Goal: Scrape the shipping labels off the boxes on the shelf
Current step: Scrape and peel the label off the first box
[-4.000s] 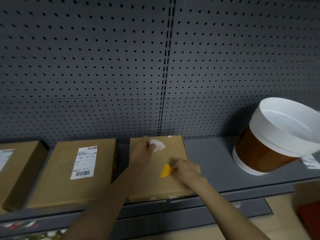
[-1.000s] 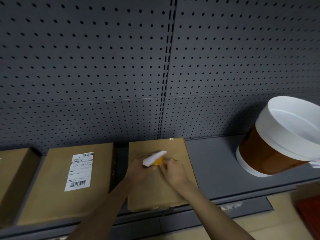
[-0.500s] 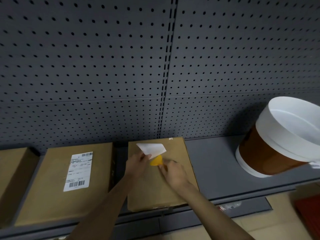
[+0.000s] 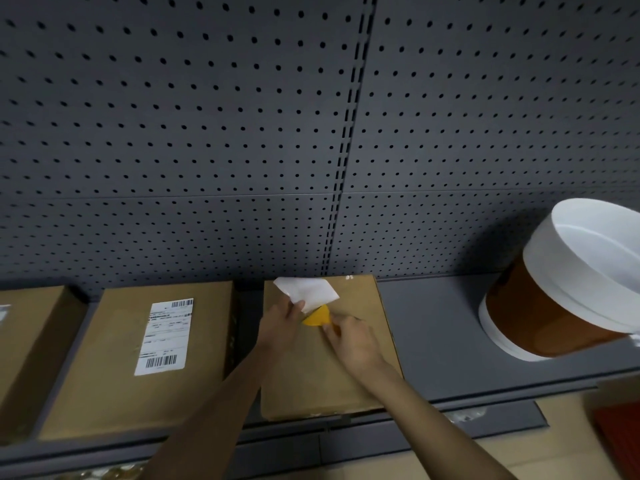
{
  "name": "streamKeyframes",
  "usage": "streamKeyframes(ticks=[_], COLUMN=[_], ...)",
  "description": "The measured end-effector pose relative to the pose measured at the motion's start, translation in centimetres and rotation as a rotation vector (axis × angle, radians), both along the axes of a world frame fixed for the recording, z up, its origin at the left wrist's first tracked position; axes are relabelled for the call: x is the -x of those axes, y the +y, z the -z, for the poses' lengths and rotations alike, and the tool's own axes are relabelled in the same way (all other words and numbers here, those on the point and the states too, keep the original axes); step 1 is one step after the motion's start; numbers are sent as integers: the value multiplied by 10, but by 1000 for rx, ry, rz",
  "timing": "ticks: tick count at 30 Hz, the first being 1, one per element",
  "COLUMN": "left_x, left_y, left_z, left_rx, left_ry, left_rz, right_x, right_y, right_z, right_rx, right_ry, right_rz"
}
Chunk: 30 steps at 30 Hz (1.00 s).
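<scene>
Pinching the peeled white paper label [image 4: 306, 292] above the centre brown cardboard box [image 4: 322, 368], the left hand [image 4: 282, 323] lifts it while the right hand [image 4: 351, 339] grips a yellow plastic scraper [image 4: 317, 318]; the printed label [image 4: 165, 336] on the left-of-centre box [image 4: 138, 362] remains.

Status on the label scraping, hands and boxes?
Left hand pinching peeled label. Right hand holding yellow scraper on middle box. Next box still labelled. Nothing in the way.

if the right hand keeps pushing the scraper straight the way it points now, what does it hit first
The right hand aims the yellow scraper up and left across the box top. First in that line is the lifted white label, with the left hand pinching it close beside; depth between them is unclear.
</scene>
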<state>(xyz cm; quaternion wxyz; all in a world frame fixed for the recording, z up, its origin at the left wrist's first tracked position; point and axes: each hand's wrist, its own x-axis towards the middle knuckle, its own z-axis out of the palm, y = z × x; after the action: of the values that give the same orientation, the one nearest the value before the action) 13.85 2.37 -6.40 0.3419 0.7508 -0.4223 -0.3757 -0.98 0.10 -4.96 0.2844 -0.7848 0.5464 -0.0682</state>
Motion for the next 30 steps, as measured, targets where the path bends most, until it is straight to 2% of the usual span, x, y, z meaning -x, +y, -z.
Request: streamKeyframes(ticks=[10,16,23,30], left_x=[1,0,-3,-2], left_y=[2,-3,-2,-4], left_z=[-6,-7,-5,-7], left_rx=[9,-5,6,-21], left_ry=[75,36,148,157], left_rz=[-39,-111,-108,-138], right_x=[-12,13,-15,-2], right_y=[-1,-1,-8,-14], right_z=[0,1,-1,-3], right_rx=[-20,-54,-38,-39], right_ry=[-3,40,7,92], right_rz=[19,-6,-38,-65])
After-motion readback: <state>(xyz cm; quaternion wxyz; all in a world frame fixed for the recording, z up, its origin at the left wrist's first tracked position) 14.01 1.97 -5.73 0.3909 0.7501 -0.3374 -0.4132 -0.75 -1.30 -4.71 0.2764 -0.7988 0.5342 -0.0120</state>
